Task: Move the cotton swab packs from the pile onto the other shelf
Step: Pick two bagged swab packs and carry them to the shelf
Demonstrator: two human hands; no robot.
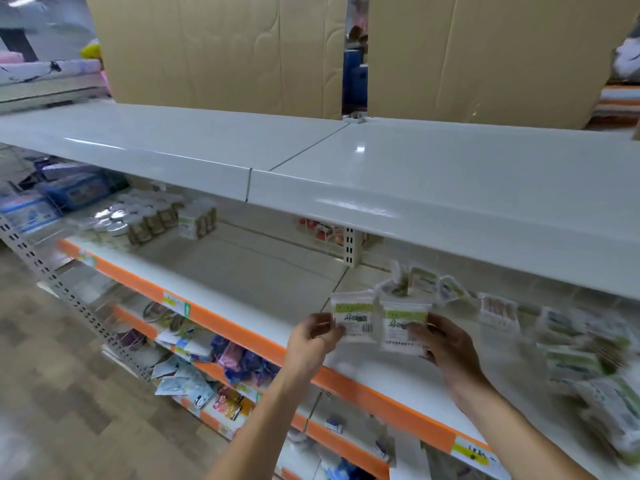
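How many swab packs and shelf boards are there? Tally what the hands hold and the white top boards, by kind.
Swab packs in hand: 2, one in the left hand, one in the right hand
White top shelf boards: 2
Total: 4

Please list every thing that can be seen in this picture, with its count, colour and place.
held swab packs: two, white and green, one in each hand.
pile of packs: many, white-green, blurred, middle shelf right.
jars: many, clear with pale lids, middle shelf left.
top shelf: one, white, bare where seen.
cardboard: two sheets, brown, behind the top shelf.
lower shelves' goods: mixed colours, count unclear.
left hand: holds the left pack.
right hand: holds the right pack.
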